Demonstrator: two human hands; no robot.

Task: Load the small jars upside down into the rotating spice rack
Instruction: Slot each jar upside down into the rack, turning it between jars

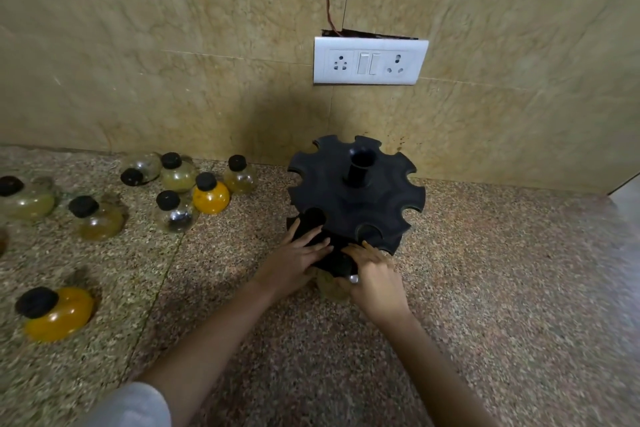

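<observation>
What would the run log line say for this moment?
step: loading jar into rack lower tier | left hand: on rack | right hand: at jar | rack slots: empty | spare jars: left on counter

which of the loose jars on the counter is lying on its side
The clear jar at the back by the wall, its black cap pointing toward the camera. The other loose jars stand with caps up.

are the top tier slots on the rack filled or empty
Empty: every visible notch around the spice rack top tier is bare, and capped jars stand on the counter.

Matt black plastic rack, glossy clear jars, speckled polished stone counter.
</observation>
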